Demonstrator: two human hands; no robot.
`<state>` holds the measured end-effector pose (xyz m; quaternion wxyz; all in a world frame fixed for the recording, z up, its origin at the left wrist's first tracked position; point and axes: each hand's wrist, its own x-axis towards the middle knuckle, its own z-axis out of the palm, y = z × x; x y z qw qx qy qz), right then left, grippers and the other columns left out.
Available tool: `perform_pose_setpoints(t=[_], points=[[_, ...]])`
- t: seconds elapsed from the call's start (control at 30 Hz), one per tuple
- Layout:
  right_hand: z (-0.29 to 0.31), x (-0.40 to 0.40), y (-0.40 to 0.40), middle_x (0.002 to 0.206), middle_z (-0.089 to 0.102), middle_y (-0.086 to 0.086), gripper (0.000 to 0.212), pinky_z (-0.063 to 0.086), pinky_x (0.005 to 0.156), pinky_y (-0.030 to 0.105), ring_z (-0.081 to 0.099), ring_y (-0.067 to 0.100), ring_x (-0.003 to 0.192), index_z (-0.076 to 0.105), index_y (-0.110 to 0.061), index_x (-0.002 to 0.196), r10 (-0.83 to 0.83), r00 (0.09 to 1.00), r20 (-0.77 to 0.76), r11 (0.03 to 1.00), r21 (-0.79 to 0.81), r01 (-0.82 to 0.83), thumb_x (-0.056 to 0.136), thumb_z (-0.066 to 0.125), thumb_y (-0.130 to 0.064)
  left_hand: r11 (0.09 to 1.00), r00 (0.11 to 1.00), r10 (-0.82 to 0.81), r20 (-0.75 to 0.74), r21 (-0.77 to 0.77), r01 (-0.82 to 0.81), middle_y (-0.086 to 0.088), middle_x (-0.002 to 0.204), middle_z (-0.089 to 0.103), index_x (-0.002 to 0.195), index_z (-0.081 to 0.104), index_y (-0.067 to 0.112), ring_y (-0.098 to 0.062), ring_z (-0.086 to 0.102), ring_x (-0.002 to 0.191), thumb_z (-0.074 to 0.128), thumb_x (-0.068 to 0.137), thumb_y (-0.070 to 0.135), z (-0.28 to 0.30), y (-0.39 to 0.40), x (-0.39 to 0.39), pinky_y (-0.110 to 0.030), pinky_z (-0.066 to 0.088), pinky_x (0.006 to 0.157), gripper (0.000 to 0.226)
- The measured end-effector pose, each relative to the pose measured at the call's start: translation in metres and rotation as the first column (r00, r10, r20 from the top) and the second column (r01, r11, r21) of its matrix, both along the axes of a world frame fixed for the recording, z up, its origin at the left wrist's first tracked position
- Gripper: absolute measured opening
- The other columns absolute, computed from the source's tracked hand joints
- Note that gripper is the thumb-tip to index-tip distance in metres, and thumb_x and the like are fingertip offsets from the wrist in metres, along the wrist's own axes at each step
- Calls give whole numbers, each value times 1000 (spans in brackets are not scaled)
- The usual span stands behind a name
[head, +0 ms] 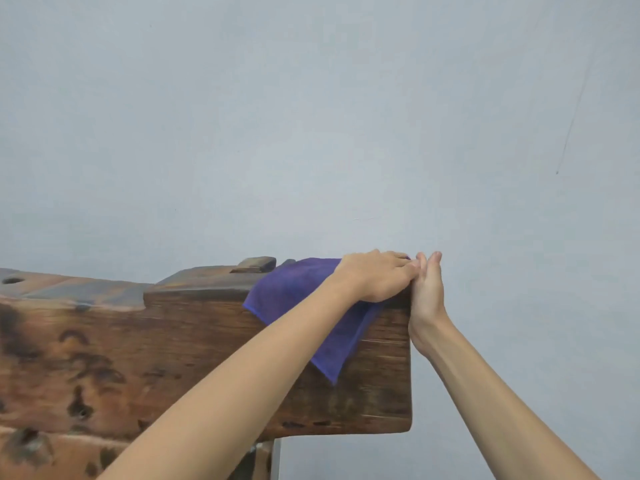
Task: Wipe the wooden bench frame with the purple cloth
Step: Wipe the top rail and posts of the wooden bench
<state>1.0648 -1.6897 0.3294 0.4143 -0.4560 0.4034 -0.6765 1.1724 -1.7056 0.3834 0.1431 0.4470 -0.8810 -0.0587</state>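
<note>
We press the purple cloth (298,289) onto the wooden bench frame's (194,344) top edge at 3 o'clock, left hand (375,275) flat; right hand (427,289) open-gripped against the end. Most faces seemingly remain.

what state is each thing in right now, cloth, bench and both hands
purple cloth: draped over the bench's top right corner, one corner hanging down the front, pressed under the left hand
wooden bench frame: upright against the wall, worn and dark-spotted, right end partly covered by the cloth
left hand: palm down, pressing the cloth onto the top edge
right hand: fingers straight, flat against the bench's right end
wall: plain grey
</note>
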Motion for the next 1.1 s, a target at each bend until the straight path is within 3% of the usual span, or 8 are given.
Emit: perform_pose_setpoints(t=[0.07, 0.23, 0.4, 0.63, 0.73, 0.83, 0.97, 1.1], points=[[-5, -3, -6, 96, 80, -6, 70, 56, 79, 24, 74, 8, 96, 69, -23, 107, 33, 998, 55, 999, 3, -33, 107, 10, -60, 999, 997, 33, 65, 3, -34, 10, 154, 49, 142, 54, 34, -25, 39, 146, 16, 101, 48, 4, 1, -25, -50, 34, 109, 58], [-17, -6, -16, 127, 70, 2, 71, 52, 93, 15, 64, 9, 121, 61, -13, 133, 87, 991, -99, 994, -51, -92, 109, 8, -53, 995, 998, -6, -66, -95, -1, 16, 143, 55, 130, 54, 36, -15, 50, 132, 16, 101, 46, -5, 6, 5, -51, 42, 102, 49], [-27, -7, -13, 131, 60, -24, 50, 45, 92, 19, 62, -8, 111, 50, -48, 145, 69, 977, -202, 996, -35, -78, 106, 21, -61, 921, 958, 251, -135, -271, -280, 23, 142, 57, 137, 45, 54, -15, 55, 132, 16, 101, 61, -33, 11, 99, -38, 40, 85, 47], [-31, -7, -5, 140, 57, -12, 41, 41, 117, 51, 53, 15, 133, 56, -50, 130, 70, 978, -199, 996, -35, -79, 103, 28, -62, 635, 821, 309, -480, -539, -553, 1, 134, 66, 132, 65, 19, -28, 59, 128, 36, 104, 41, -97, 22, 206, -47, 46, 102, 45], [-31, -6, -8, 134, 59, -11, 42, 40, 116, 55, 54, 17, 130, 59, -49, 123, 45, 979, -200, 996, -63, -58, 97, 30, -64, 530, 696, 388, -604, -472, -704, -6, 163, 34, 156, 37, 16, -31, 22, 155, 41, 102, 39, -151, 31, 215, -45, 17, 126, 59], [-34, -4, -14, 129, 61, -12, 43, 40, 114, 56, 55, 19, 127, 61, -49, 118, -10, 979, -205, 996, -89, -9, 93, 32, -68, 571, 615, 410, -673, -336, -749, -16, 170, 12, 154, 31, 10, -37, 1, 158, 42, 98, 43, -213, 36, 204, -45, 2, 128, 66], [-37, -6, -19, 126, 62, -17, 43, 42, 114, 51, 55, 15, 126, 62, -47, 118, -38, 979, -203, 992, -130, 11, 93, 32, -67, 636, 525, 489, -697, -128, -761, -27, 111, 62, 113, 48, 17, -50, 56, 108, 44, 93, 45, -248, 47, 137, -57, 44, 96, 35], [-42, -6, -23, 107, 70, -25, 42, 51, 92, 24, 64, 0, 108, 65, -32, 123, -11, 990, -140, 987, -158, -11, 100, 36, -53, 856, 741, 384, -551, -89, -510, -7, 94, 72, 102, 70, 18, -27, 65, 95, 44, 97, 46, -233, 63, 43, -29, 50, 75, 38]])
